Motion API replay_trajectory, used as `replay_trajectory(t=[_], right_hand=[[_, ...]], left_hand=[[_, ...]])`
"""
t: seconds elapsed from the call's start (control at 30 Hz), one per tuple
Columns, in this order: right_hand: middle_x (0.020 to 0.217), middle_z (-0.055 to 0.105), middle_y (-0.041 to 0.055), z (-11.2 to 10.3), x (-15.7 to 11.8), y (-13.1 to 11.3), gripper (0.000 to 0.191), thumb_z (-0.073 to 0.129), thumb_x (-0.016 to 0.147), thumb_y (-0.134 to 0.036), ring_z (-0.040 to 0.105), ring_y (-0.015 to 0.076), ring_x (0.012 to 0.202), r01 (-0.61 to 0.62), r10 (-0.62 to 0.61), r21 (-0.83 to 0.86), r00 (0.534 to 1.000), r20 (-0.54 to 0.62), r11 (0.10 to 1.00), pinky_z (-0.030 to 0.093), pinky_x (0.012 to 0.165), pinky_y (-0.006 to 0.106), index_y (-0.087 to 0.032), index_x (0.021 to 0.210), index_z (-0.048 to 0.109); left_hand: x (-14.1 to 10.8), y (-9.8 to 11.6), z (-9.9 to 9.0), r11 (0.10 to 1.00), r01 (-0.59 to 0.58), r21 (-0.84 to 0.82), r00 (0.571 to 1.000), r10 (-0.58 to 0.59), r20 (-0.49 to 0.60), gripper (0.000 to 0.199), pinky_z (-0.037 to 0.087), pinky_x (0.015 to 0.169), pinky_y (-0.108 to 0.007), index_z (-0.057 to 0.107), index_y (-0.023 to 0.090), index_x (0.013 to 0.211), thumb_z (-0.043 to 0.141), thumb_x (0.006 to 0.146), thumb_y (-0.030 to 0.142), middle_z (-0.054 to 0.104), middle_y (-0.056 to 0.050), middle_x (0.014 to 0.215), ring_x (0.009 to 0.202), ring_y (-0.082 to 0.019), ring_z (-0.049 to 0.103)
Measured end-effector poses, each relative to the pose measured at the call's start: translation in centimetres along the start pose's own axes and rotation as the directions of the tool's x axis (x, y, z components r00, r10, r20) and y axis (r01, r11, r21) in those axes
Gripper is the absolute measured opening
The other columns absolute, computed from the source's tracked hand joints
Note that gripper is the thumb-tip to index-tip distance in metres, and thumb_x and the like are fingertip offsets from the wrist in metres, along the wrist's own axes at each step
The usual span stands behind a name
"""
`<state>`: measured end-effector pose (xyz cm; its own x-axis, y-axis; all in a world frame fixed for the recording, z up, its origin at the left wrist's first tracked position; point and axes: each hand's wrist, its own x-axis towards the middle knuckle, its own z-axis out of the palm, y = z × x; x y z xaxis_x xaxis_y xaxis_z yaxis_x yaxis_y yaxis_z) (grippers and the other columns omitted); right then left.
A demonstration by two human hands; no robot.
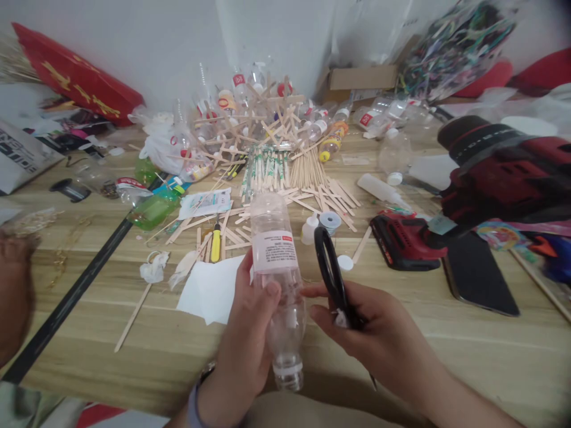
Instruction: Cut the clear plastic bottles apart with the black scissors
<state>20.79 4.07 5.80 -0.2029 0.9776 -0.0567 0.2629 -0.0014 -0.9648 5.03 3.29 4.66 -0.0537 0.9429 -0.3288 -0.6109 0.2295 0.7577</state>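
A clear plastic bottle [279,297] with a white label is tilted with its neck toward me, and no cap shows on its mouth. My left hand [252,327] is wrapped round its middle, thumb on top. In my right hand [370,327] is a pair of scissors [330,261], its black handle loop sticking up past the fingers and a thin tip showing below the hand. The right index fingertip is at the bottle's side; whether it touches cannot be made out. Left of the bottle lies a white sheet of paper [209,291].
Wooden sticks [307,172] and plastic bottles crowd the back. A red cordless drill [491,172] and a phone [482,279] are at right. A yellow screwdriver [216,242], green bottle [154,208] and long black strip [89,282] lie left. Another person's hand [13,291] rests at the left edge.
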Motion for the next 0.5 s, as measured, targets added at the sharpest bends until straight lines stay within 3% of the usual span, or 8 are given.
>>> replay_trajectory(t=[0.13, 0.27, 0.43, 0.5], right_hand=[[0.063, 0.063, 0.0006, 0.18, 0.04, -0.42, 0.015, 0.067, 0.078, -0.034, 0.053, 0.0152, 0.055, -0.036, 0.035, -0.014, 0.999, -0.015, 0.999, 0.041, 0.052, 0.026, -0.022, 0.084, 0.075], [0.055, 0.050, -0.0032, 0.47, 0.28, -0.74, 0.012, 0.065, 0.076, -0.033, 0.040, 0.0118, 0.048, -0.057, 0.057, -0.001, 0.998, -0.021, 0.998, 0.031, 0.045, 0.024, -0.022, 0.075, 0.067], [0.056, 0.043, -0.0060, 0.88, 0.42, -0.57, 0.020, 0.065, 0.079, -0.041, 0.031, 0.0082, 0.041, -0.227, 0.212, 0.146, 0.971, 0.111, 0.963, 0.026, 0.036, 0.022, -0.022, 0.079, 0.059], [0.057, 0.042, -0.0071, 0.82, 0.44, -0.45, 0.029, 0.068, 0.078, -0.047, 0.027, 0.0065, 0.039, -0.300, 0.266, 0.233, 0.950, 0.164, 0.925, 0.023, 0.034, 0.021, -0.021, 0.080, 0.055]], left_hand=[[0.04, 0.01, 0.24, 0.999, -0.036, 0.005, 0.999, 0.036, -0.017, 0.078, 0.056, 0.088, -0.036, 0.043, 0.030, 0.141, 0.085, 0.075, 0.034, 0.068, -0.008, 0.128, 0.105, -0.026, 0.071], [-0.11, -0.01, 0.34, 0.987, -0.136, 0.082, 0.989, 0.141, -0.052, 0.080, 0.056, 0.082, -0.031, 0.046, 0.030, 0.139, 0.088, 0.071, 0.030, 0.073, -0.003, 0.114, 0.093, -0.020, 0.072], [-0.27, -0.32, 0.06, 0.969, -0.196, 0.151, 0.977, 0.205, -0.051, 0.076, 0.053, 0.097, -0.036, 0.051, 0.031, 0.138, 0.087, 0.071, 0.033, 0.068, -0.006, 0.130, 0.117, -0.026, 0.065], [-0.17, -0.27, -0.22, 0.964, -0.203, 0.172, 0.978, 0.210, -0.020, 0.065, 0.053, 0.094, -0.035, 0.059, 0.028, 0.131, 0.086, 0.073, 0.038, 0.071, -0.005, 0.124, 0.114, -0.027, 0.067]])
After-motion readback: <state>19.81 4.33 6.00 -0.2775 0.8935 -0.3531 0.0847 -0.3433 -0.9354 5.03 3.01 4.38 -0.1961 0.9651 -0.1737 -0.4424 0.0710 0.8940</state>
